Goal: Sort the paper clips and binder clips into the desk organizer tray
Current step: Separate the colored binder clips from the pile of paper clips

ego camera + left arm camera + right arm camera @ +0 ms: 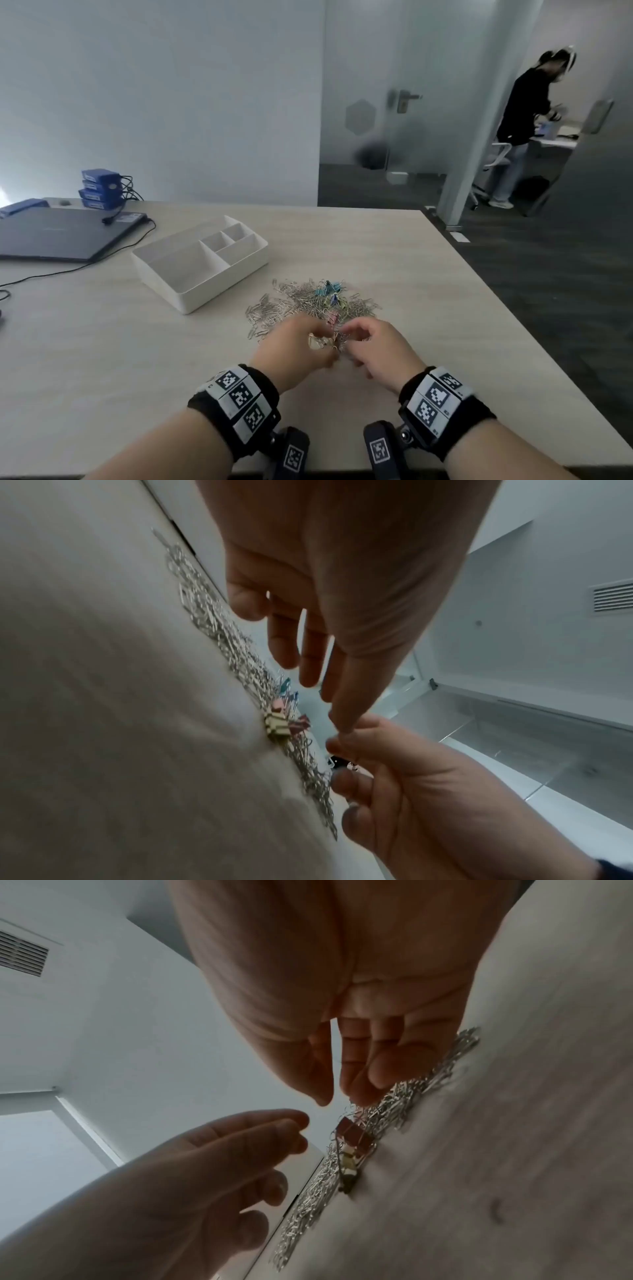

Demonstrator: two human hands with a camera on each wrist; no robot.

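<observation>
Wooden desk (394, 260), head view: one white organizer tray (205, 291), four compartments bare, beside one paper-clip heap (308, 305) holding several binder clips (329, 287). Left wrist view: left hand (342, 574), fingers relaxed, apart. Right wrist view: right hand (342, 988), thumb and fingertips nearly together above the heap; whether they hold a clip cannot be told.

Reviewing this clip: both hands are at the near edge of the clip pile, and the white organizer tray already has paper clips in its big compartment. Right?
Not quite. The head view shows the organizer tray with all its compartments empty. The rest holds: left hand and right hand are both at the near edge of the clip pile.
</observation>
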